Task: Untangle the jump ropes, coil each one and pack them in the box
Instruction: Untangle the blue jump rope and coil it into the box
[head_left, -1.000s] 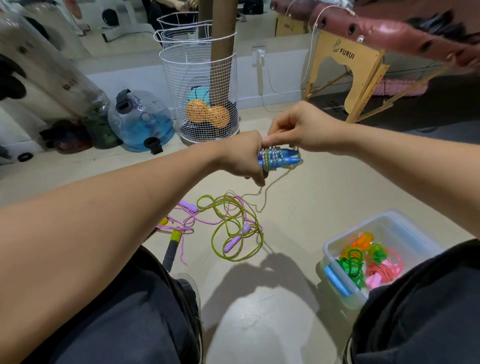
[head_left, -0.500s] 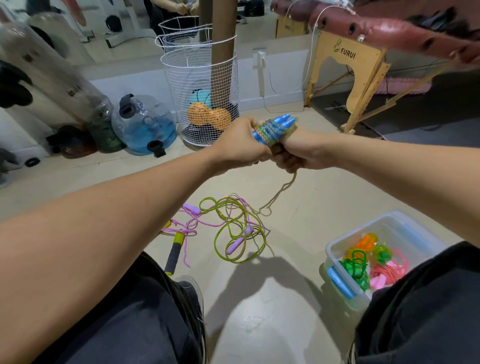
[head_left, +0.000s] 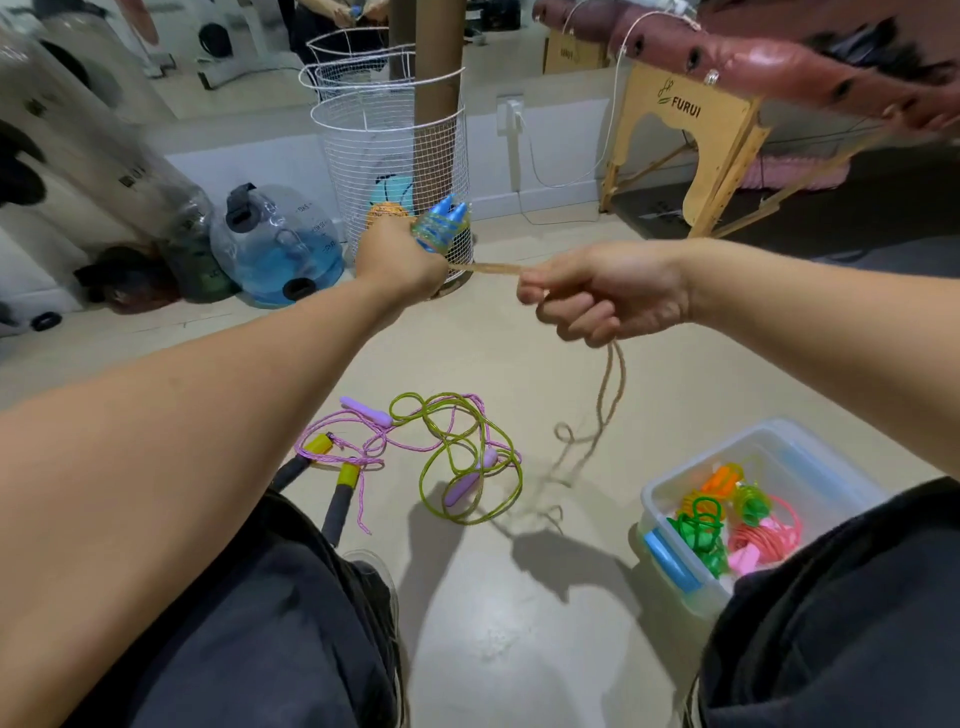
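box: several coiled ropes in | left hand grips blue-handled rope, right hand fingers pinch its tail taut (mid-wrap) | pink/green tangle on floor, untouched

Two hands, one box, two blue handles, two purple handles, two black-and-yellow handles, one wire basket, one water jug.
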